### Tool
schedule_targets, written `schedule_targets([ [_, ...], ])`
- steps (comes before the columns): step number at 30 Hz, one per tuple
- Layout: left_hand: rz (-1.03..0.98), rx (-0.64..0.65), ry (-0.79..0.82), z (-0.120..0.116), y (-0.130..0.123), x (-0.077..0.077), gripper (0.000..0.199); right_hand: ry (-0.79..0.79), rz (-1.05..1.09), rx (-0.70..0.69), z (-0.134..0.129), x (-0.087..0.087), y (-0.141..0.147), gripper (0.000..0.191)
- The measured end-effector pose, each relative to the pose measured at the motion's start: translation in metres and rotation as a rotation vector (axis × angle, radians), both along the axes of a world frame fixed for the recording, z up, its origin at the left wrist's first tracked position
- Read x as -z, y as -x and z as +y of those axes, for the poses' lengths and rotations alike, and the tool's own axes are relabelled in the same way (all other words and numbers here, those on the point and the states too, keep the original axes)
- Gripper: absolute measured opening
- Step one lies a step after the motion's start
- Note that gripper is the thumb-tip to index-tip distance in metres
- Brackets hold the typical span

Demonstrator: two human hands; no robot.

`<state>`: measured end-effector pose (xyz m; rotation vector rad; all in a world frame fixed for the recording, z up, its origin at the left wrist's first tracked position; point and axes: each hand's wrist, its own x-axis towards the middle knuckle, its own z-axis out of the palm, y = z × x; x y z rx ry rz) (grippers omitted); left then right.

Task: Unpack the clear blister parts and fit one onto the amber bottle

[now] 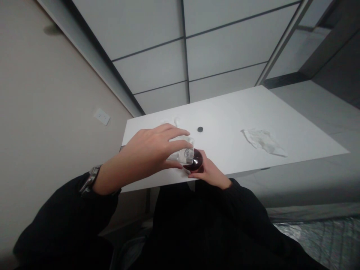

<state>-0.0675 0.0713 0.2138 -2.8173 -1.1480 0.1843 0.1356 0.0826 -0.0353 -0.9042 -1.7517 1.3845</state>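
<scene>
My left hand (pixel 160 144), with a watch at the wrist, is closed around a clear, box-shaped container (pixel 185 150). That container is tilted toward a dark reddish-brown rounded bottle (pixel 197 160), its end over or against the bottle's top; I cannot tell whether anything passes between them. Around the bottle's right side wraps my right hand (pixel 209 171), near the front edge of the white table (pixel 225 116). A small black cap (pixel 200 129) lies on the table beyond both hands. The bottle's opening is hidden behind the clear container.
To the right on the table lies a crumpled whitish plastic bag or wrapper (pixel 264 141). Behind my left hand there is a small clear item (pixel 176 121). White panelled doors (pixel 225 56) stand at the table's far edge. A beige wall with a socket (pixel 102 116) is on the left.
</scene>
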Motion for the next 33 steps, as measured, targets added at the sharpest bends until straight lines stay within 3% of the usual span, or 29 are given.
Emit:
schedule_targets([
  [25,-0.131,0.165,-0.033,0.010,-0.004,0.013,0.034,0.046,0.013,0.003,0.000,0.005,-0.001,0.096],
  [33,-0.134,0.153,-0.012,0.011,-0.005,0.014,0.034,0.060,-0.013,0.011,0.000,0.003,0.001,0.098],
])
